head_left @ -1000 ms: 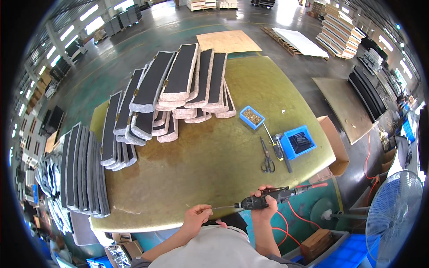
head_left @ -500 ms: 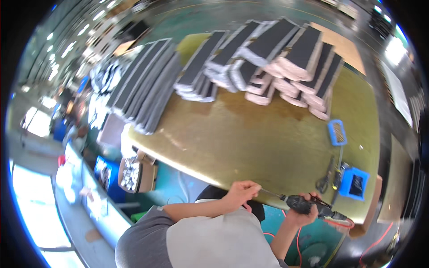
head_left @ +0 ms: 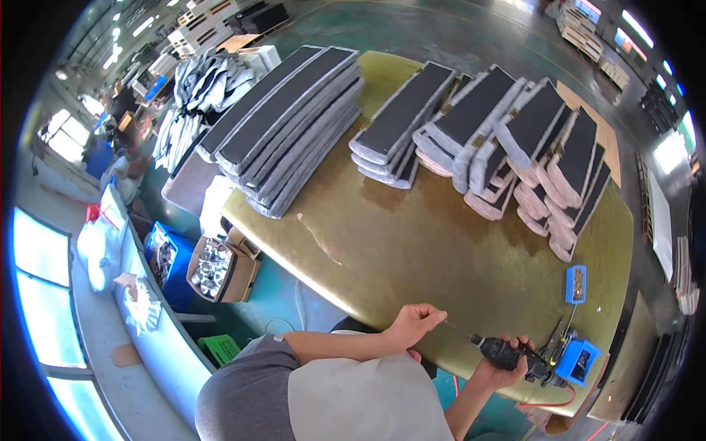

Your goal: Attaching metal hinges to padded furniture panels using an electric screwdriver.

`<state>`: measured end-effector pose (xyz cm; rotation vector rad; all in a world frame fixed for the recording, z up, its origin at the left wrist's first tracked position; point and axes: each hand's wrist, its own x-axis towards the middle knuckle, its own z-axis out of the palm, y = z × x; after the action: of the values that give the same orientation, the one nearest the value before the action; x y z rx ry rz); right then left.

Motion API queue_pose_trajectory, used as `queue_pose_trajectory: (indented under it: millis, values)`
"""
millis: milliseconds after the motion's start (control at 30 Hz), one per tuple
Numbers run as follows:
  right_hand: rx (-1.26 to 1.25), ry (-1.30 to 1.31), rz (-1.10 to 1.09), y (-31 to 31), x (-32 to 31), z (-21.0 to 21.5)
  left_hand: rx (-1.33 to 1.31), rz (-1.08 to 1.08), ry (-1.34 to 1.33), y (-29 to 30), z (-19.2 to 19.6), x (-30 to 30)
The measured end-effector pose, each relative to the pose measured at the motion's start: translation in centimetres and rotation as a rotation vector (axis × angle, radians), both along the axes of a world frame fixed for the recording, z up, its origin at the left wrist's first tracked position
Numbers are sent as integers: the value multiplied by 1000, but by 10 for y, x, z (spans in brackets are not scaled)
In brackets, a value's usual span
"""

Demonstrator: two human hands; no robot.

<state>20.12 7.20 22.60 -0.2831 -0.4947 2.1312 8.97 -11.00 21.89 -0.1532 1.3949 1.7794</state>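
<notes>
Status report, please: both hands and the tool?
Right hand grips black power tool. Left hand pinches thin rod at its tip. Scissors, blue box beside tool.

The table (head_left: pixel 412 250) has a smooth, olive-yellow top with a dull sheen and a few scuffed streaks. The pads (head_left: pixel 294 125) stacked on it look like soft padded cloth: matt black faces, fuzzy grey felt-like edges. The tool (head_left: pixel 507 354) in the right hand (head_left: pixel 500 371) looks like matt black plastic. The blue box (head_left: pixel 581 361) and the small blue tray (head_left: pixel 576 284) are smooth plastic. The carton (head_left: pixel 246 275) below the table is plain brown cardboard, with shiny metal parts (head_left: pixel 212 266) inside. The floor (head_left: pixel 412 29) is green, smooth and slightly glossy.
</notes>
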Motion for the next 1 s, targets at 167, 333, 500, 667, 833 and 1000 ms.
queue_pose_trajectory:
  millis: [167, 333, 500, 667, 833, 1000]
  values:
    - [-1, -27, 4, -40, -52, 7, -49, -148, 94, -40, 2, -58]
    - [-29, -68, -3, -67, -90, 11, -76, -263, 151, -71, 8, -106]
    - [-26, -94, -22, -73, -101, 13, -389, -79, 1205, -138, 44, -206]
    - [-51, -154, -37, -73, -93, 15, -1422, 217, 1807, -207, 81, -419]
    - [-41, -165, -48, -80, -88, 16, -1731, -242, 1203, -235, 96, -500]
    - [-124, -176, -159, -77, -76, 15, -1361, -317, 1418, -267, 93, -532]
